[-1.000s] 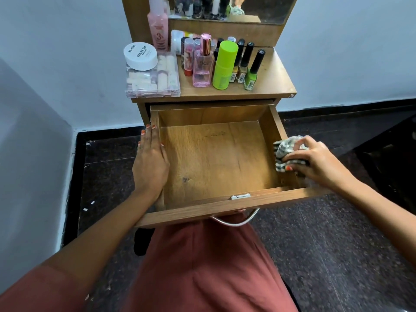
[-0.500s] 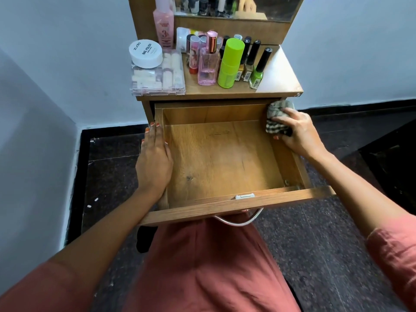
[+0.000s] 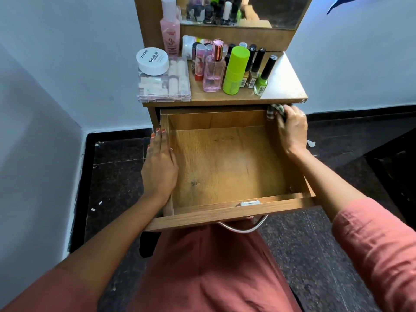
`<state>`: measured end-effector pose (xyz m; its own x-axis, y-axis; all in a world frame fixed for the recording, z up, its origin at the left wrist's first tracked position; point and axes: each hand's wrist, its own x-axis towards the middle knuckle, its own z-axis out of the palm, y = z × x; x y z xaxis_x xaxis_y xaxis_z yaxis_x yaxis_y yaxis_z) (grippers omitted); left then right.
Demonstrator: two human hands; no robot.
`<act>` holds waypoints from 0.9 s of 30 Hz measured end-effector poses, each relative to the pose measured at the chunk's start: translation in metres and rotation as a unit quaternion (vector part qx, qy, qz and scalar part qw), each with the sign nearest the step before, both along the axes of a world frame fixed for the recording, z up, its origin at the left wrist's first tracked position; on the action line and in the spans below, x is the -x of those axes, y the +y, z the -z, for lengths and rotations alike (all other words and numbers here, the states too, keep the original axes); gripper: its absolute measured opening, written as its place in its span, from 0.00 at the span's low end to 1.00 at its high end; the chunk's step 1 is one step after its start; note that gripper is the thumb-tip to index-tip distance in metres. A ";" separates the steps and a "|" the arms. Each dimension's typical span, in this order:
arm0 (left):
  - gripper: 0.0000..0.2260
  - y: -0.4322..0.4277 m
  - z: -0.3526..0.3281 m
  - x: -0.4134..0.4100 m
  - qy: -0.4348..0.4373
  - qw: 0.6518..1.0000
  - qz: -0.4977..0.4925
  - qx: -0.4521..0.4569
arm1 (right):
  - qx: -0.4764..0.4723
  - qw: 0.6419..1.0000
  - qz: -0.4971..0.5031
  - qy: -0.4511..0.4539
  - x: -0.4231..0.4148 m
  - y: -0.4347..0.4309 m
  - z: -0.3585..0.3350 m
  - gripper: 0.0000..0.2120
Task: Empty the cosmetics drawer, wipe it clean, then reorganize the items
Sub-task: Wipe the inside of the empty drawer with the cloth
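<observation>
Head view, right hand [image 3: 292,131] gripping cloth [image 3: 273,111], drawer [image 3: 225,167] corner, left hand [image 3: 159,167] flat on edge

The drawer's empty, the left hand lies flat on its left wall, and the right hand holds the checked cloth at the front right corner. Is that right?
One slip: the head view shows the right hand holding the checked cloth at the back right corner of the drawer, just under the tabletop. The rest stands: empty drawer, left hand flat on its left wall.
</observation>
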<state>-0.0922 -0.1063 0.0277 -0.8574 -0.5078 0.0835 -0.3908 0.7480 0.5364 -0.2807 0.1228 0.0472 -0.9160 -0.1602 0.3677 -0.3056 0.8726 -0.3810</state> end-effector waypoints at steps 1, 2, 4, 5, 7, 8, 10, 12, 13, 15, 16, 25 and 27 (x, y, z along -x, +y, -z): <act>0.20 0.000 0.000 0.000 0.000 1.000 -0.002 -0.002 | -0.020 1.000 0.012 0.005 0.001 -0.004 0.002 0.11; 0.20 -0.001 0.000 0.000 0.000 1.000 -0.004 -0.004 | -0.046 0.999 0.017 0.011 0.002 -0.008 0.004 0.12; 0.20 -0.002 0.000 0.001 -0.001 1.000 -0.008 -0.008 | -0.093 0.995 0.006 0.030 -0.001 -0.017 0.006 0.13; 0.20 -0.003 0.000 0.001 0.000 1.000 -0.009 -0.009 | -0.105 0.994 -0.007 0.039 -0.004 -0.024 0.007 0.13; 0.20 -0.002 0.000 0.001 0.002 1.000 -0.010 -0.012 | -0.104 0.994 -0.029 0.026 -0.010 -0.043 0.007 0.13; 0.20 -0.002 0.001 0.002 0.003 1.000 -0.009 -0.013 | -0.101 0.994 -0.037 0.009 -0.013 -0.055 0.008 0.13; 0.20 -0.001 0.001 0.001 0.005 1.000 -0.007 -0.015 | -0.090 0.994 -0.052 -0.017 -0.022 -0.080 0.008 0.13; 0.20 -0.002 0.000 0.001 0.006 1.000 -0.008 -0.015 | -0.083 0.994 -0.072 -0.014 -0.034 -0.104 0.009 0.10; 0.20 -0.002 0.000 0.001 0.006 1.000 -0.008 -0.014 | -0.080 0.994 -0.080 0.002 -0.039 -0.116 0.010 0.07; 0.20 -0.004 0.000 0.001 0.004 1.000 -0.008 -0.010 | -0.080 0.989 -0.120 0.014 -0.051 -0.138 0.009 0.06; 0.20 -0.004 0.000 0.000 0.002 1.000 -0.008 -0.007 | -0.085 0.986 -0.146 0.015 -0.055 -0.145 0.010 0.06; 0.20 0.000 0.000 0.002 0.012 1.000 -0.005 -0.023 | -0.054 0.986 -0.148 -0.044 -0.052 -0.129 0.008 0.20; 0.20 -0.001 0.002 0.000 0.011 1.000 -0.008 -0.025 | -0.064 0.984 -0.160 -0.039 -0.058 -0.140 0.007 0.17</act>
